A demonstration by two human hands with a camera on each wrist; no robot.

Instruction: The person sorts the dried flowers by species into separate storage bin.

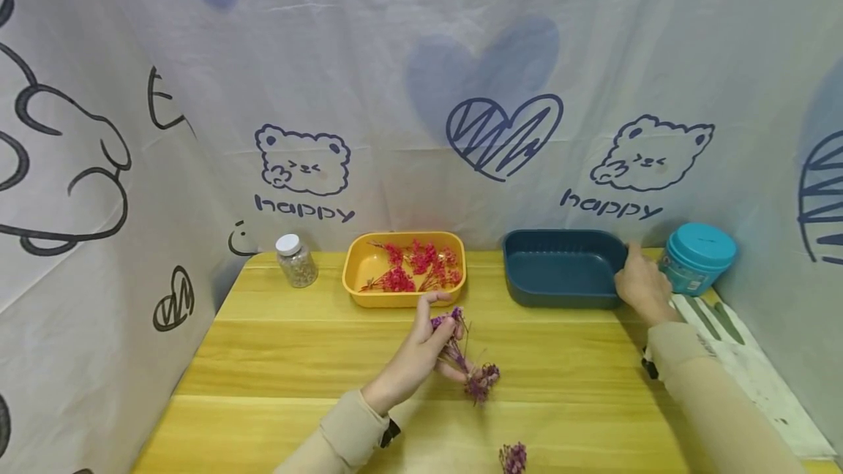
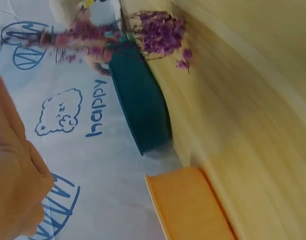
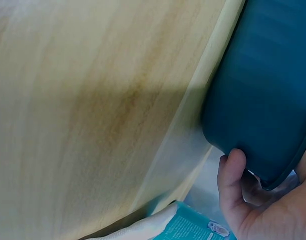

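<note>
My left hand (image 1: 415,353) holds a small bunch of purple dried flowers (image 1: 482,382) above the middle of the wooden table. Thin stems run between the thumb and fingers, and blossoms show at both ends of the bunch. At the right, my right hand (image 1: 642,288) grips the right end of a dark blue rectangular basin (image 1: 565,297). In the right wrist view, fingers (image 3: 234,167) curl at the basin's outer wall near the rim. Another purple flower sprig (image 1: 513,458) lies on the table near the front edge of the head view.
A yellow basin (image 1: 395,300) with red dried flowers (image 1: 421,258) stands at the back, left of the blue one. Further left is a white-capped clear jar (image 1: 298,262). A turquoise lidded tub (image 1: 698,258) and a white patterned cloth (image 1: 757,379) lie right. Printed fabric (image 1: 395,79) hangs behind.
</note>
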